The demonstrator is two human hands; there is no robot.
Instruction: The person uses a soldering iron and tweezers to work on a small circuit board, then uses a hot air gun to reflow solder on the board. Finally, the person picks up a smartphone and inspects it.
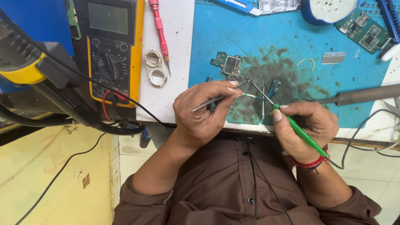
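My left hand (204,110) grips thin metal tweezers (210,101), their tips pinching a small flat strip (253,96) above the stained blue mat (291,41). My right hand (306,127) holds a green-handled soldering iron (301,132) like a pen; its metal tip (259,89) touches near the strip. Just beyond the tips lies a small green circuit board (229,64). A thin wire (260,77) curves across the mat beside it.
A yellow multimeter (110,50) with red and black leads stands at the left, beside a red screwdriver (159,29) and a white plastic ring part (155,68). More circuit boards (364,33) lie at the far right. A grey rod (362,95) crosses the right edge.
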